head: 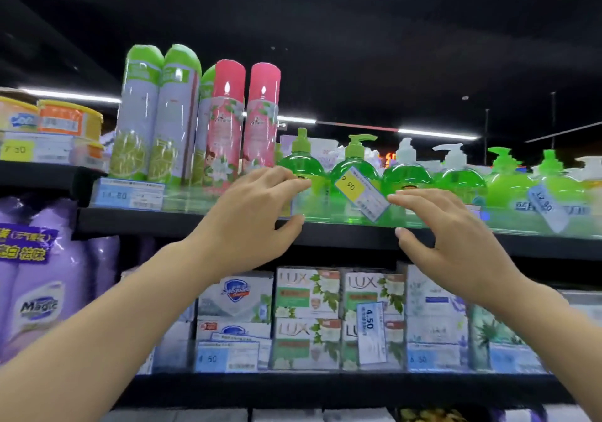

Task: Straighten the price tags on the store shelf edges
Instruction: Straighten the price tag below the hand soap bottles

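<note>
So the tilted yellow-and-white paper price tag sits on the clear plastic shelf-edge strip, between the left hand and right hand — green dome-shaped pump soap bottles right behind it. Tall spray cans stand further left. Boxed soap bars fill the shelf below — another upended white price tag in front.

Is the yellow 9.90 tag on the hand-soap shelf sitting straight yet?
No, the yellow 9.90 tag hangs tilted between the left hand and right hand, neither gripping it.
</note>
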The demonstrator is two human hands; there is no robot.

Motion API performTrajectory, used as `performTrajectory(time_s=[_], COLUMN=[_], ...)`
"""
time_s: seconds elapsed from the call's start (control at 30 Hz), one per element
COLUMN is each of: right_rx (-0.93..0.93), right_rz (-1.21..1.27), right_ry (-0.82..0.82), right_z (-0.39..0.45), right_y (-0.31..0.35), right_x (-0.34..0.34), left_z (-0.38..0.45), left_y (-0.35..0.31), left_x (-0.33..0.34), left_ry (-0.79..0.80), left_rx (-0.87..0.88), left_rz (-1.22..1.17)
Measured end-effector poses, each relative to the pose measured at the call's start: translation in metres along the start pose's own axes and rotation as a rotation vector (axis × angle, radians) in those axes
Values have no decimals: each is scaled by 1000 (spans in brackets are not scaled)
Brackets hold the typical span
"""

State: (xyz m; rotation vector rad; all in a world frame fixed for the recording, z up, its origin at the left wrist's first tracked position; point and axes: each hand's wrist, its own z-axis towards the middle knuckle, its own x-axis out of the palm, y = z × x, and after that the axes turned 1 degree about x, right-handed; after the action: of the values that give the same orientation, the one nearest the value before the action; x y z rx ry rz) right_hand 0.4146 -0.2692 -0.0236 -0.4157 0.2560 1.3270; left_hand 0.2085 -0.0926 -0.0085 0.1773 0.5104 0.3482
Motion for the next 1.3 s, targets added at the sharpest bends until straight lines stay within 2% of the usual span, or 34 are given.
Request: performTrajectory(time_s=[0.37, 0.57, 0.9, 1.3], right_rx=[-114, -139, -187, -193], right_rz=[102, 117, 119, 98], right_ry=[65, 7, 27, -15], right_z=[11, 12, 16, 17], right_y=[-38, -36, -37, -34], right_x=[25, 36, 39, 42], left_z=[50, 61, 43, 35], left_y=[-33, -32, -25, -28], left_x=[30, 40, 44, 45], left_ry=[37, 50, -40, -57], left_rx=[-73, -81, -49, -90], left_rz=[82, 164, 195, 188])
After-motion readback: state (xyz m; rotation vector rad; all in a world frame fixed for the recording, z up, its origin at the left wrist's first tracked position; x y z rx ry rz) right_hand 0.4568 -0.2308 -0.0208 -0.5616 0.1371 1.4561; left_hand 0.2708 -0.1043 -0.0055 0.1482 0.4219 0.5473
